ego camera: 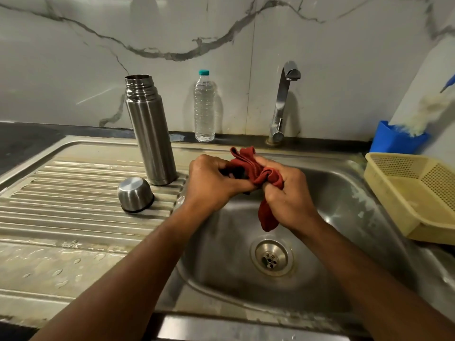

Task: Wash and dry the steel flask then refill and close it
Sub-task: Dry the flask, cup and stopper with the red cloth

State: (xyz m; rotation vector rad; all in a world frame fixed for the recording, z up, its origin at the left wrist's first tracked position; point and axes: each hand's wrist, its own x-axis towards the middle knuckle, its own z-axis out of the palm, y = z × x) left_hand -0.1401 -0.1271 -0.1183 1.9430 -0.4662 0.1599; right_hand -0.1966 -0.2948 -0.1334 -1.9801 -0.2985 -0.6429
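Note:
The steel flask point(150, 134) stands upright and uncapped on the ribbed drainboard point(61, 193), left of the sink basin. Its steel cup lid point(135, 194) lies mouth-down just in front of it. Over the basin, my left hand point(211, 185) grips a small dark object, mostly hidden, perhaps the flask's stopper. My right hand point(288, 195) grips a red cloth point(256, 168) bunched around that object; one end of the cloth hangs down below my fist.
A clear water bottle point(204, 109) with a teal cap stands at the back wall. The tap point(283, 99) is off. The sink basin point(344, 205) has a drain at centre. A yellow basket point(384, 183) and a blue holder point(394, 141) sit on the right.

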